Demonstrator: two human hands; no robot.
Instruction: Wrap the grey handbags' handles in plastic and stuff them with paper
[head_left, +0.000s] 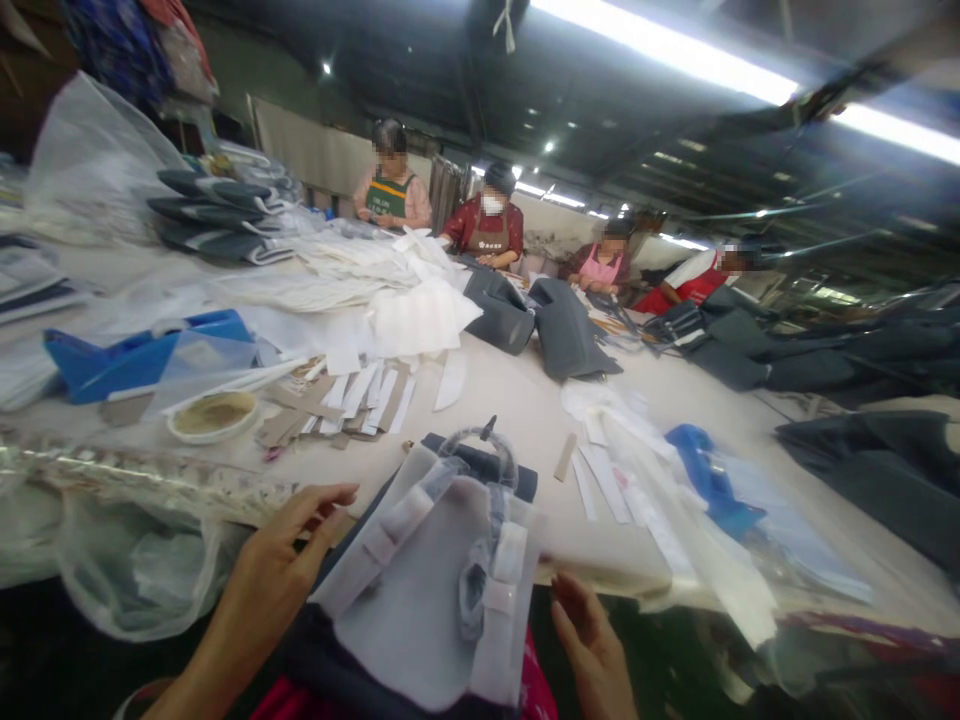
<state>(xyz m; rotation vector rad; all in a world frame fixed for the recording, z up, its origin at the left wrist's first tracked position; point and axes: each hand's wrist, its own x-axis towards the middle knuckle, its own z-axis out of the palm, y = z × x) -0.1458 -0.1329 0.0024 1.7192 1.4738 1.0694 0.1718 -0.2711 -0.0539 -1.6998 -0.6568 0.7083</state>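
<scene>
A dark grey bag (420,580) leans against the table's front edge before me, its face and straps covered with pale wrapping. Clear plastic film is wound around its looped top handle (508,462). My left hand (296,550) is beside the bag's left edge, fingers stretched and a little apart; whether it touches the bag I cannot tell. To the right of the bag is my right hand (589,635), fingers loosely bent, a gap between it and the bag. Neither hand holds anything.
Paper and tan strips (367,395), a shallow dish (212,415), and blue tape dispensers (150,352) at left and right (712,480) lie on the table (510,400). Dark grey bags (570,325) stand farther back. Several people (487,220) work behind. Plastic sacks (142,560) hang at front left.
</scene>
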